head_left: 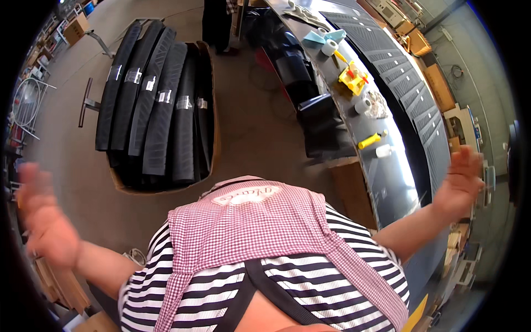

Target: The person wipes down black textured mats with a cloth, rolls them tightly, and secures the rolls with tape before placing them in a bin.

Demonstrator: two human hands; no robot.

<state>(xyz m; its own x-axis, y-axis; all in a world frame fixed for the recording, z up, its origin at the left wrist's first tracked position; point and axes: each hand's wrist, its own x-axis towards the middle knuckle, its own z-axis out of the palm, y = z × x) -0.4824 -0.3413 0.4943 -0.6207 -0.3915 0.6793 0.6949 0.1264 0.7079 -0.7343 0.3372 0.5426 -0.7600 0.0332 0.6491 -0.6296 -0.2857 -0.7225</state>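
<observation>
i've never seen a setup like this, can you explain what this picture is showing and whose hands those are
There is no robot here: the hands belong to a person wearing a camera on their head. This one picture looks down from there, so you see their checked apron in the lower middle. The wide lens bends straight edges.

The left hand is at the picture's left, blurred, and the right hand is at its right. Both look open, and neither appears to hold anything.

On the long table at the right are dark ribbed sheets, a yellow basket, white rolls and a yellow-handled tool. Ahead, to the left, a cardboard box holds long black bundles.
</observation>
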